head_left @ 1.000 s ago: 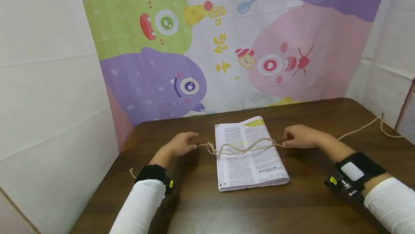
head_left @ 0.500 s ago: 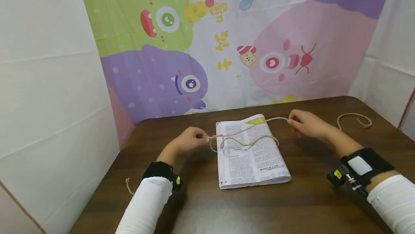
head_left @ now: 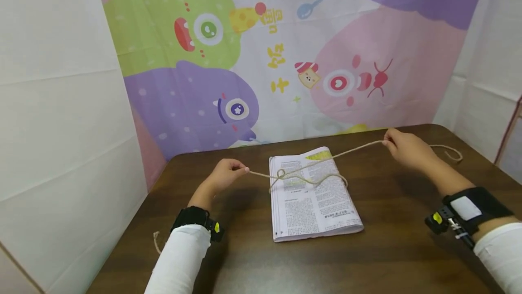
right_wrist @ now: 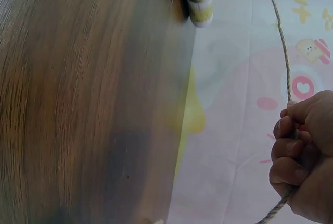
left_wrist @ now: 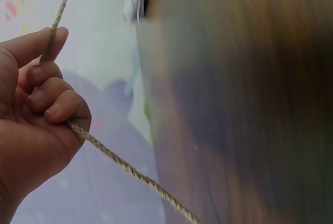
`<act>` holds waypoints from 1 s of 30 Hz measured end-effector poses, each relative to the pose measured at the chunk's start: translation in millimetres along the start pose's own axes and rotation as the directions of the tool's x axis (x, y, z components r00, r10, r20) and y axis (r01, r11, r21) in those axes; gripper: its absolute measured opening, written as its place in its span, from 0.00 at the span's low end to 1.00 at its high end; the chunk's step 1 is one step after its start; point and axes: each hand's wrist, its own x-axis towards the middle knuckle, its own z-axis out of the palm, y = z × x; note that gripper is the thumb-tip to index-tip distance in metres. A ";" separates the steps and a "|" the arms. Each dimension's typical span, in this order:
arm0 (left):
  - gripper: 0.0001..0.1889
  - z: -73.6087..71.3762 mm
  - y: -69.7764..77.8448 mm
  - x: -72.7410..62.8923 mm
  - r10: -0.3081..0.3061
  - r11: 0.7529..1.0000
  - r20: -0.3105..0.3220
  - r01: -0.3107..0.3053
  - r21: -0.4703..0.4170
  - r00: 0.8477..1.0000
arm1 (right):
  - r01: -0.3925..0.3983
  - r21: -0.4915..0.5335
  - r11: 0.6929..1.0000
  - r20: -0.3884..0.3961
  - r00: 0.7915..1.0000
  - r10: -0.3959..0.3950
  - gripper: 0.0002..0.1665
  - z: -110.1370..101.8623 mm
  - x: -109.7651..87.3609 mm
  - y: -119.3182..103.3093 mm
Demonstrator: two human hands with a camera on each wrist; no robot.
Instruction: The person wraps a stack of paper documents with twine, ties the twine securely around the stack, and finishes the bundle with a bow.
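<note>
A folded newspaper lies on the wooden table with a thin twine rope across its upper half. Close to the paper's left edge the rope crosses itself in a small loop. Left of the paper, my left hand pinches one rope length between thumb and forefinger; in the left wrist view the other fingers curl over the rope too. My right hand, raised to the right of the paper, grips the other length, which slants up from the loop. The right wrist view shows the rope passing through the curled fingers.
The dark wooden table reaches back to a cartoon-printed cloth. White cloth walls stand at both sides. Loose rope tails lie near the left forearm and beyond the right hand.
My right hand has moved up and to the right, drawing its rope length out into a straight slant. My left hand has moved slightly left, and the loop over the paper is smaller.
</note>
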 end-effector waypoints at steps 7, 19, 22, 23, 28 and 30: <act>0.14 -32.2 -33.7 -17.4 -0.118 0.992 0.032 0.116 0.038 0.993 | 0.007 -0.042 0.999 -0.020 1.000 -0.008 0.09 -4.9 0.0 5.1; 0.11 -48.1 -58.1 -37.7 -0.179 0.977 0.144 0.158 0.146 0.973 | -0.012 -0.053 0.998 0.044 0.999 0.014 0.09 -1.6 -0.9 13.0; 0.10 -38.1 -46.9 -33.3 -0.108 0.975 0.163 0.072 0.211 0.981 | 0.019 -0.102 0.995 0.093 0.996 -0.009 0.10 6.4 1.9 10.9; 0.10 -32.9 -40.8 -31.1 -0.086 0.973 0.167 0.047 0.226 0.982 | 0.044 -0.113 0.993 0.104 0.994 -0.032 0.11 10.7 3.3 8.8; 0.13 5.1 -4.7 -13.9 0.033 0.954 0.225 -0.097 0.282 0.974 | 0.160 -0.048 0.986 0.166 0.975 -0.150 0.17 36.8 12.7 -22.6; 0.13 21.7 7.8 -5.9 0.060 0.936 0.270 -0.148 0.321 0.961 | 0.201 0.011 0.980 0.186 0.962 -0.200 0.17 46.8 17.2 -40.9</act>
